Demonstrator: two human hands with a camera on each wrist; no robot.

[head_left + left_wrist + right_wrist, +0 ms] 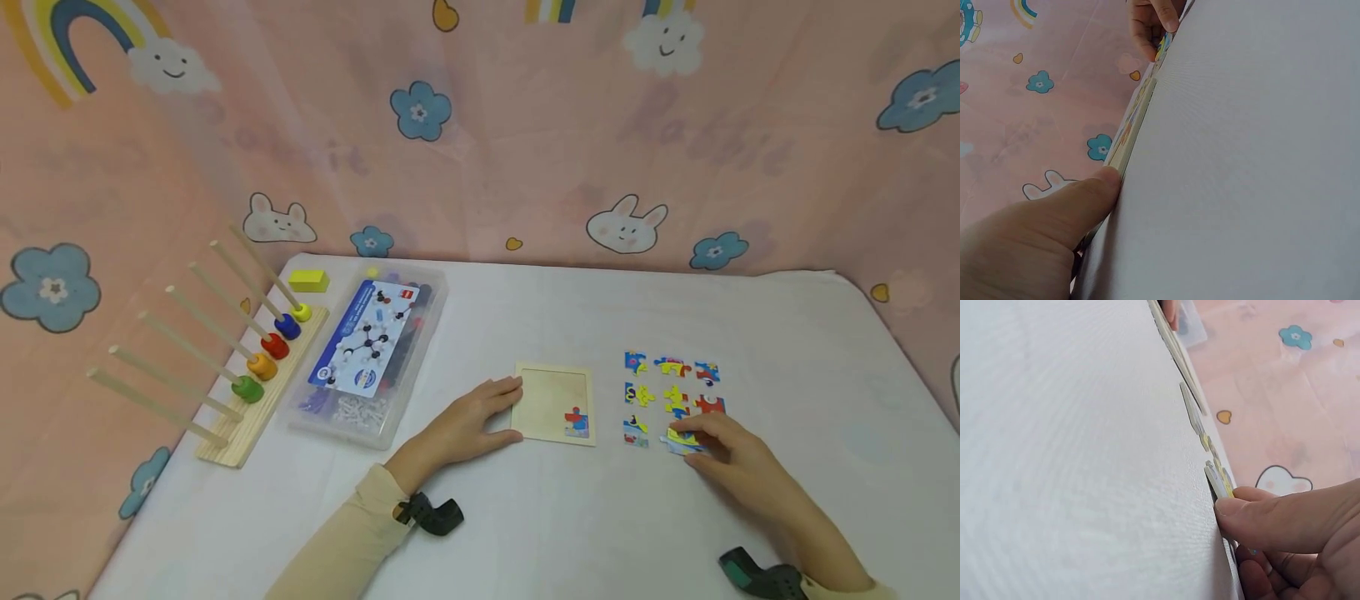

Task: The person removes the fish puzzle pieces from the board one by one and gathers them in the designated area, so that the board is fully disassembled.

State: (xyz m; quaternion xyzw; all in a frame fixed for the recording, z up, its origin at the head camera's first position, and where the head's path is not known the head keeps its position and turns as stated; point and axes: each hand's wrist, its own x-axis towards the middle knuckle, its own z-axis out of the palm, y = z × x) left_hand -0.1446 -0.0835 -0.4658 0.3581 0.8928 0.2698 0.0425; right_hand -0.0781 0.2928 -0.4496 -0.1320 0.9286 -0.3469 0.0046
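Observation:
My left hand (pixel 468 419) lies along the left side of a shallow wooden puzzle tray (pixel 540 403), fingers extended, touching its edge. In the left wrist view the thumb (pixel 1094 194) rests against that edge. One red and blue puzzle piece (pixel 577 423) sits in the tray's lower right corner. To the right of the tray, my right hand (pixel 742 462) pinches a yellow and light-blue puzzle piece (pixel 677 444) between thumb and fingers, close to the tabletop. The right wrist view shows this puzzle piece (pixel 1216 481) edge-on. Several other loose puzzle pieces (pixel 640 394) lie around it in rows.
Left of the tray stands a clear plastic case (pixel 420 358) with a molecule-model label. Beyond it is a wooden peg rack (pixel 281 400) with coloured beads and tall sticks. A yellow block (pixel 308 281) lies behind. A patterned pink cloth (pixel 510 142) hangs at the table's back.

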